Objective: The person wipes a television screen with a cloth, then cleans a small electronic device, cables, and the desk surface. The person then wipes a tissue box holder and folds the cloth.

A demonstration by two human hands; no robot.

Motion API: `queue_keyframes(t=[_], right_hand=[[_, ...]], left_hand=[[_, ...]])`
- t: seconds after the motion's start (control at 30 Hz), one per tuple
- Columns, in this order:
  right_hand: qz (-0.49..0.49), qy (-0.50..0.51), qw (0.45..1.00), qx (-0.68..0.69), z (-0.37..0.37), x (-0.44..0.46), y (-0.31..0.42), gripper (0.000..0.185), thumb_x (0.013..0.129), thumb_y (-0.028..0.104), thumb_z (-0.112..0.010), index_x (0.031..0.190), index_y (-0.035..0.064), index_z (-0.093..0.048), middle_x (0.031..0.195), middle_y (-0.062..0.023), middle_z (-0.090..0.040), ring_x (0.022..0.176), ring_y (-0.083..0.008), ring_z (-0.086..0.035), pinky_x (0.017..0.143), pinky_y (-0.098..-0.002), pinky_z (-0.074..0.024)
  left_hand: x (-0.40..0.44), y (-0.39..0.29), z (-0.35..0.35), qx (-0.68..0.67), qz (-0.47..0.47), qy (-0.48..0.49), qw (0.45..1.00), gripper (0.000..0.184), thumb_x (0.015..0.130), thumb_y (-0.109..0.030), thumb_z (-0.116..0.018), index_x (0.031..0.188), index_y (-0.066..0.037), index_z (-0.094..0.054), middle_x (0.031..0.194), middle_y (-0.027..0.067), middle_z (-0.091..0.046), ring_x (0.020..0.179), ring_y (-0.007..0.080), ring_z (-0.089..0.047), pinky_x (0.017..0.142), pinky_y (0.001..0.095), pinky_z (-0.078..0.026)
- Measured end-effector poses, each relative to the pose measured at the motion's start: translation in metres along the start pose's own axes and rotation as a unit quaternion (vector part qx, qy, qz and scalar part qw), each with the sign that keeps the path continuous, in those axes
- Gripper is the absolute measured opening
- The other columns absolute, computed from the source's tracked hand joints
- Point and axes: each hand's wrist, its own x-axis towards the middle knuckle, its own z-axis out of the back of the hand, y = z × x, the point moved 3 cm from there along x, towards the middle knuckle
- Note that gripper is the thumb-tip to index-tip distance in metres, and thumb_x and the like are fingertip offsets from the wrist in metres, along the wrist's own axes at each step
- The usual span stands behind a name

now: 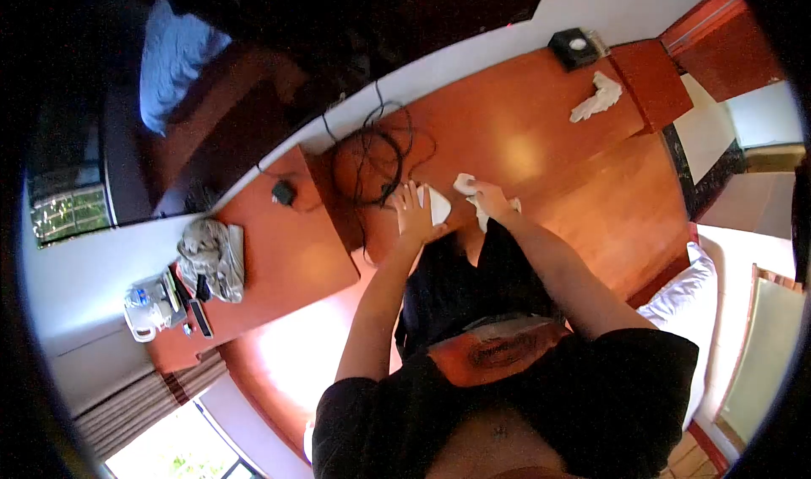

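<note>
And here, by the bench's (pixel 515 99) front edge, the left hand (pixel 412 215) spreads its fingers around a white box (pixel 437 206), the right (pixel 494 200) closes on what looks like cloth (pixel 482 218), both in hand but apart, a white bundle (pixel 596 98) lying untouched near the right end.

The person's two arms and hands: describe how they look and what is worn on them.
Short, loose sleeves of plain black fabric leave both forearms bare. Neither the left hand nor the right hand wears a glove, and no watch shows. Rings cannot be made out.
</note>
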Motion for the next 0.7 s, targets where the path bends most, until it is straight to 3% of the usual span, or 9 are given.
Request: queue_keyframes(t=[0.03,0.13,0.2,0.27,0.3,0.43,0.53,0.6,0.7], right_hand=[[-0.142,-0.042,0.983,0.106,0.024,0.002,0.006,0.033,0.085,0.009,-0.044,0.116,0.0033,-0.055,0.121,-0.0167,-0.053,0.112,-0.0328,-0.050,0.093,-0.0366,-0.0418],[-0.111,-0.240,0.880,0.395,0.084,0.035,0.017,0.036,0.086,0.015,-0.044,0.118,-0.0002,-0.050,0.115,-0.0178,-0.055,0.103,-0.0311,-0.055,0.085,-0.0379,-0.0448],[-0.010,-0.255,0.811,0.526,0.129,0.047,0.043,0.038,0.085,0.014,-0.046,0.120,-0.0010,-0.048,0.109,-0.0126,-0.057,0.095,-0.0234,-0.056,0.081,-0.0354,-0.0451],[0.124,-0.223,0.708,0.659,0.166,0.079,0.047,0.036,0.086,0.015,-0.047,0.117,-0.0021,-0.049,0.106,-0.0091,-0.057,0.092,-0.0198,-0.056,0.080,-0.0342,-0.0454],[0.138,-0.244,0.660,0.697,0.193,0.080,0.071,0.032,0.086,0.017,-0.051,0.111,-0.0029,-0.052,0.101,-0.0074,-0.058,0.088,-0.0165,-0.056,0.078,-0.0310,-0.0454],[0.125,-0.306,0.648,0.686,0.271,0.111,0.104,0.028,0.086,0.022,-0.057,0.100,-0.0023,-0.059,0.089,-0.0062,-0.061,0.076,-0.0148,-0.057,0.068,-0.0280,-0.0449],[0.092,-0.237,0.724,0.641,0.313,0.120,0.136,0.030,0.087,0.024,-0.056,0.101,-0.0030,-0.058,0.088,-0.0057,-0.061,0.074,-0.0135,-0.055,0.066,-0.0274,-0.0437],[0.135,-0.242,0.782,0.558,0.322,0.132,0.153,0.040,0.088,0.031,-0.052,0.110,-0.0028,-0.054,0.088,-0.0068,-0.059,0.075,-0.0129,-0.053,0.067,-0.0277,-0.0429],[0.143,-0.224,0.746,0.610,0.318,0.151,0.166,0.042,0.089,0.037,-0.050,0.105,-0.0017,-0.055,0.085,-0.0067,-0.059,0.074,-0.0136,-0.053,0.066,-0.0285,-0.0428]], left_hand=[[0.010,-0.006,0.010,-0.010,-0.022,-0.026,0.999,0.095,0.072,-0.061,-0.057,0.140,-0.004,-0.024,0.145,0.0242,-0.014,0.135,0.0381,-0.014,0.102,0.0581,-0.017],[0.044,-0.028,0.058,-0.007,-0.079,-0.140,0.987,0.072,0.078,-0.055,-0.056,0.129,-0.005,-0.044,0.145,0.0216,-0.017,0.132,0.0370,-0.021,0.102,0.0574,-0.021],[0.068,-0.045,0.097,-0.026,-0.095,-0.199,0.975,0.058,0.084,-0.045,-0.053,0.125,-0.005,-0.047,0.143,0.0189,-0.022,0.130,0.0366,-0.027,0.101,0.0516,-0.028],[0.089,-0.060,0.140,-0.052,-0.110,-0.285,0.951,0.050,0.082,-0.037,-0.057,0.120,-0.006,-0.050,0.140,0.0178,-0.029,0.126,0.0361,-0.031,0.101,0.0508,-0.029],[0.096,-0.068,0.159,-0.067,-0.116,-0.324,0.937,0.046,0.081,-0.033,-0.059,0.117,-0.006,-0.051,0.138,0.0173,-0.032,0.125,0.0358,-0.033,0.101,0.0504,-0.029],[0.115,-0.093,0.244,-0.080,-0.129,-0.448,0.881,0.032,0.077,-0.018,-0.064,0.105,-0.005,-0.055,0.130,0.0168,-0.040,0.120,0.0360,-0.039,0.099,0.0490,-0.032],[0.121,-0.108,0.292,-0.076,-0.130,-0.503,0.851,0.029,0.075,-0.014,-0.064,0.102,-0.005,-0.056,0.127,0.0169,-0.043,0.119,0.0362,-0.040,0.099,0.0486,-0.033],[0.125,-0.116,0.313,-0.074,-0.130,-0.530,0.835,0.027,0.074,-0.011,-0.064,0.099,-0.005,-0.057,0.124,0.0169,-0.045,0.119,0.0363,-0.040,0.098,0.0486,-0.034],[0.128,-0.126,0.326,-0.072,-0.144,-0.533,0.830,0.024,0.074,-0.009,-0.063,0.097,-0.005,-0.058,0.121,0.0167,-0.047,0.116,0.0381,-0.042,0.096,0.0492,-0.035]])
